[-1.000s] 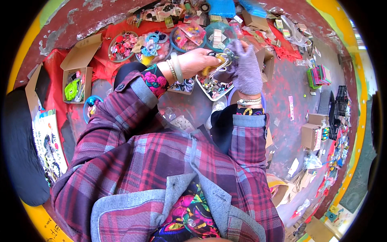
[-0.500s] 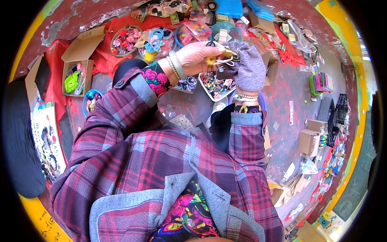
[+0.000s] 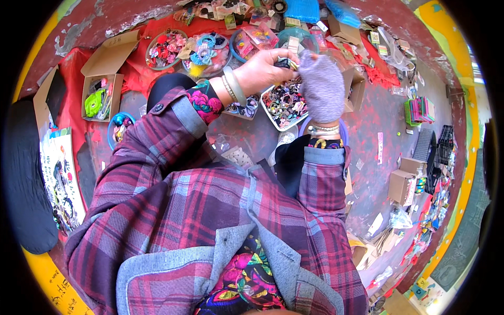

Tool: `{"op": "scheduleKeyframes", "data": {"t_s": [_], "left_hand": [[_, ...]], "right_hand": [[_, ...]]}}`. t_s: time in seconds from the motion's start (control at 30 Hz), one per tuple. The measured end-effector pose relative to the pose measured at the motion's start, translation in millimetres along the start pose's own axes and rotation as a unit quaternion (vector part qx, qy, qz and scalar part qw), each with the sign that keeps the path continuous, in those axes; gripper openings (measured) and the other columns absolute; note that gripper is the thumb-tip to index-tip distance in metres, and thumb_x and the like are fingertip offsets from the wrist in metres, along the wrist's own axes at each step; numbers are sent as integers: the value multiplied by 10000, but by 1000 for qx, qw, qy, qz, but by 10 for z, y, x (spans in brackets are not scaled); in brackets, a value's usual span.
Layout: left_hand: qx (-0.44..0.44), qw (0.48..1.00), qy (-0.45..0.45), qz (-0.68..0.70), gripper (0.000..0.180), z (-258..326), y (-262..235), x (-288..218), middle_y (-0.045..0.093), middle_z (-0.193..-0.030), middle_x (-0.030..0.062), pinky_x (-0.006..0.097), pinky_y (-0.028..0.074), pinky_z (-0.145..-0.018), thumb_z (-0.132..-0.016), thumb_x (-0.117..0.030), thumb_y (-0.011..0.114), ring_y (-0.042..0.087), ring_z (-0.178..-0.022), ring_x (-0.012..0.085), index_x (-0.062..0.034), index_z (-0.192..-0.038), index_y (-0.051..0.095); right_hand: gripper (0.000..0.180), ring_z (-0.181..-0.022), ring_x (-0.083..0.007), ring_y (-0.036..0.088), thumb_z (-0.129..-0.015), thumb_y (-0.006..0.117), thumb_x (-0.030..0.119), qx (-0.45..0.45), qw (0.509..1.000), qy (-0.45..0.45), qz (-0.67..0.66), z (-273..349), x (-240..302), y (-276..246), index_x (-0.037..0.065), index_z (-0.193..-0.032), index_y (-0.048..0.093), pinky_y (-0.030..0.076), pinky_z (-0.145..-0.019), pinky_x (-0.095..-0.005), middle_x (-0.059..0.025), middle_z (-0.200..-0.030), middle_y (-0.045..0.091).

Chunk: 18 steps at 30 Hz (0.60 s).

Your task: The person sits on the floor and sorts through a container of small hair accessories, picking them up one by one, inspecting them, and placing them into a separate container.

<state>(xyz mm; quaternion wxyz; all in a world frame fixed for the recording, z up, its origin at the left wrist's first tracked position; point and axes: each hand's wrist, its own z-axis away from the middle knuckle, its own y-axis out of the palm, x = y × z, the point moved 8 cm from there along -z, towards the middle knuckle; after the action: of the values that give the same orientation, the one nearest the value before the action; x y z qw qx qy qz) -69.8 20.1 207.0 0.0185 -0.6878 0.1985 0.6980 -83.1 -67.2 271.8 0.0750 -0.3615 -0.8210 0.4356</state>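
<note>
My left hand (image 3: 262,72), with a pale bangle and a beaded bracelet at its wrist, is closed in a pinch on a few small hair ties (image 3: 284,63), dark with a bit of yellow. Close beside it is my right hand (image 3: 323,88) in a fuzzy grey-purple glove, its fingers curled toward the left fingertips. What lies inside the glove's grip is hidden from here. Just below both hands stands a white tray (image 3: 269,116) heaped with many-coloured hair ties. Under my right wrist shows the rim of a purple basin (image 3: 344,134).
Beyond the hands are a round basket of red and pink hair bows (image 3: 167,50) and a bag of blue hair accessories (image 3: 209,50). An open cardboard box (image 3: 113,55) stands at the left, above a small blue basin (image 3: 111,137). Colourful stacked baskets (image 3: 420,110) and small cartons (image 3: 401,186) sit at the right.
The white cord loops and fluffy yellow piece seen between my hands are out of sight now. My left hand has shifted slightly right, and the gloved hand has turned its back upward.
</note>
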Motion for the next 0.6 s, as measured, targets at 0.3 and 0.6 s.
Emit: {"op": "scheduleKeyframes", "data": {"t_s": [0.3,0.6], "left_hand": [[-16,988,-64,141,162,-12,17,106,582,-869,32,242,449,-764,-781,-48,596,553,-831,109,-21,-939,571],[-28,983,-69,167,148,-9,-50,211,592,-874,43,240,454,-710,-793,-48,577,554,-806,102,-22,-939,580]], "right_hand": [[177,-701,-267,567,-647,578,56,-61,967,152,-196,141,-195,-39,67,-822,595,452,-614,-360,-109,-752,552],[211,-843,-281,557,-773,488,116,57,960,233,-141,179,-250,82,50,-959,565,451,-735,-318,-128,-893,577]]}}
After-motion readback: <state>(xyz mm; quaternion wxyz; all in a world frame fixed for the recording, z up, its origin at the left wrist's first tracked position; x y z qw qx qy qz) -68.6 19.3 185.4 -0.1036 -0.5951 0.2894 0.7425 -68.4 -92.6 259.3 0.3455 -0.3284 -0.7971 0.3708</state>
